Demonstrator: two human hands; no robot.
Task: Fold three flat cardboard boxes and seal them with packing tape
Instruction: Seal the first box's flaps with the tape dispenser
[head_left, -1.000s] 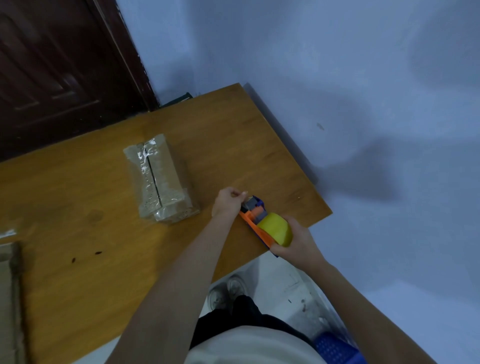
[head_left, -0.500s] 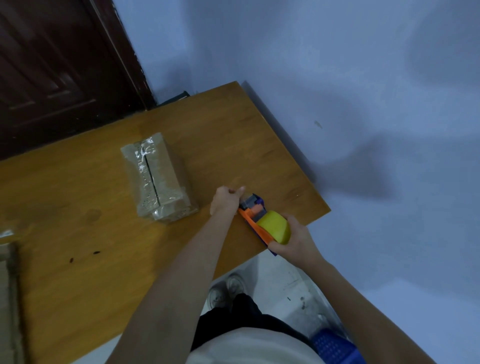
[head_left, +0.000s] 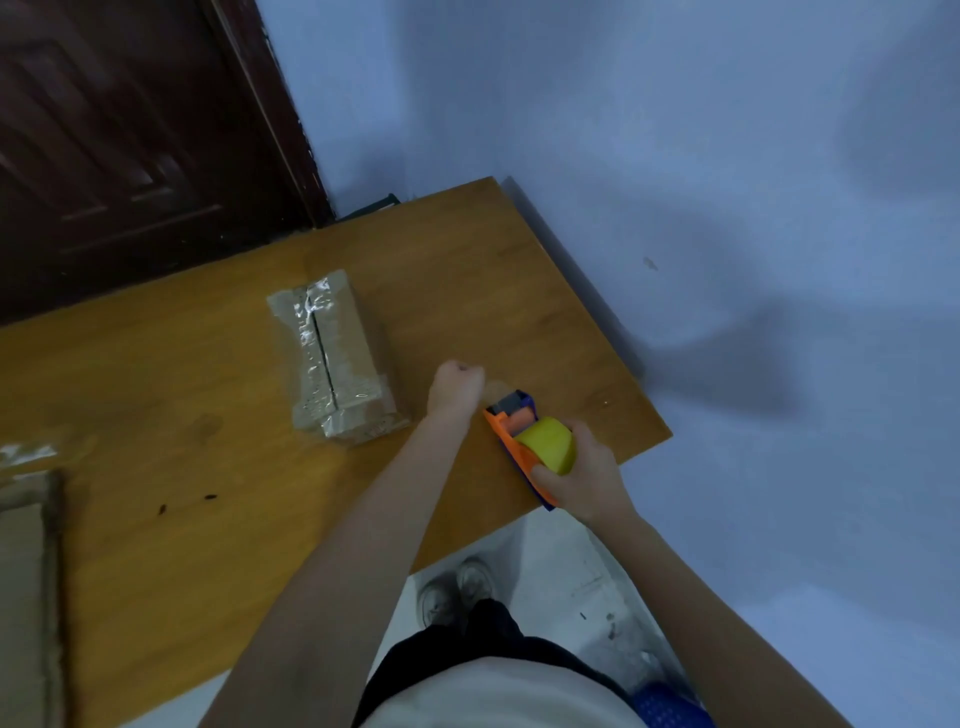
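Observation:
A small cardboard box (head_left: 332, 358) wrapped in clear tape lies closed on the wooden table (head_left: 156, 545). To its right my right hand (head_left: 582, 480) grips an orange and blue tape dispenser (head_left: 511, 423) with a yellow roll (head_left: 548, 444), near the table's front right corner. My left hand (head_left: 457, 387) is a closed fist just left of the dispenser's nose, pinching the end of the clear tape (head_left: 493, 387). A short, faint strip runs from the fist to the dispenser. A flat piece of cardboard (head_left: 26, 582) lies at the left edge of the view.
A dark wooden door (head_left: 130, 130) stands behind the table and a pale blue wall (head_left: 675, 156) runs along its right side. A scrap of clear tape (head_left: 26, 454) lies at the far left. My shoes (head_left: 457, 590) and a blue basket (head_left: 670, 706) show below the table edge.
My left fist has drawn slightly away from the dispenser's nose, opening a short gap of tape. My right hand and the dispenser stay almost still.

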